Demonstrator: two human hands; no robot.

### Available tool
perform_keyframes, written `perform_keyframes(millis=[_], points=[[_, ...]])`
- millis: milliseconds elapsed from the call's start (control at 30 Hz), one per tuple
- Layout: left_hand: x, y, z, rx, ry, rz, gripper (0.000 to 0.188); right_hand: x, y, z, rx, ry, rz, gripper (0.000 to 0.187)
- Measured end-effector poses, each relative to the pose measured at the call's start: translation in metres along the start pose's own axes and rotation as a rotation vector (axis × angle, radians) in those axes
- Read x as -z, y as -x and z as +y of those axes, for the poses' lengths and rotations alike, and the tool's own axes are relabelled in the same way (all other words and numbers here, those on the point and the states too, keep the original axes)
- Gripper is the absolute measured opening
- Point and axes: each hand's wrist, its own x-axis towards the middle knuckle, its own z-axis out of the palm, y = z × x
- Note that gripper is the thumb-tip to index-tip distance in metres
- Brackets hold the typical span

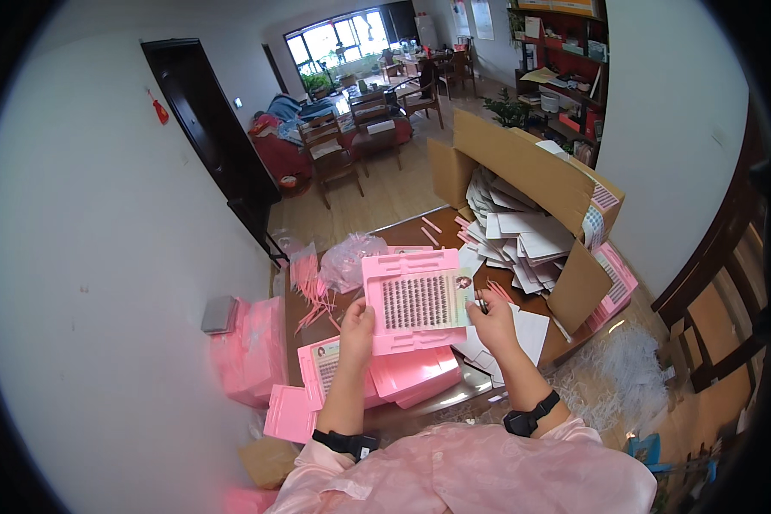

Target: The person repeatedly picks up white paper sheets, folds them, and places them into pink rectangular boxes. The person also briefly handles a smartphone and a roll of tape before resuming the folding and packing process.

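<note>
A pink plastic tray (420, 343) is held up over the table, with a card of false eyelashes (415, 302) lying in it, its dark clusters in rows. My left hand (357, 328) is closed on the tray's left edge. At the right side, my right hand (493, 321) grips the tray by the card's end. A small dark object (481, 301) shows at the right fingers; its kind is unclear. Below, more pink trays (415, 374) are stacked near the table's front edge, and another eyelash card (326, 363) lies left of them.
A big open cardboard box (522, 158) full of white cards (522, 236) stands at the table's right. Pink strips (310, 278) and a clear plastic bag (354, 261) lie at the left. Pink wrapped stacks (250, 351) stand beside the wall. Shredded filler (617, 377) lies to the right.
</note>
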Motion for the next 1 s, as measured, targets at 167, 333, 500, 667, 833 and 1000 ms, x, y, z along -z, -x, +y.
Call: perform_keyframes(millis=[167, 333, 500, 667, 833, 1000], points=[[-0.013, 0.013, -0.007, -0.04, 0.055, -0.073, 0.024, -0.018, 0.007, 0.0, 0.108, -0.01, 0.095, 0.015], [-0.024, 0.022, -0.003, -0.103, -0.007, -0.08, 0.025, -0.01, 0.016, -0.024, 0.212, 0.809, 0.174, 0.039], [-0.03, 0.023, -0.011, -0.164, 0.001, 0.002, 0.027, 0.003, 0.013, -0.032, 0.457, 0.51, 0.387, 0.037], [-0.024, 0.02, -0.03, -0.072, 0.072, -0.028, 0.035, 0.03, -0.013, 0.009, 0.166, 0.447, -0.172, 0.034], [-0.01, 0.036, -0.038, 0.137, -0.205, 0.227, 0.047, 0.053, -0.031, 0.092, -0.179, 0.404, -0.389, 0.026], [0.016, 0.072, -0.023, 0.11, -0.306, 0.338, 0.041, 0.04, -0.103, 0.183, -0.365, 0.159, -0.092, 0.024]])
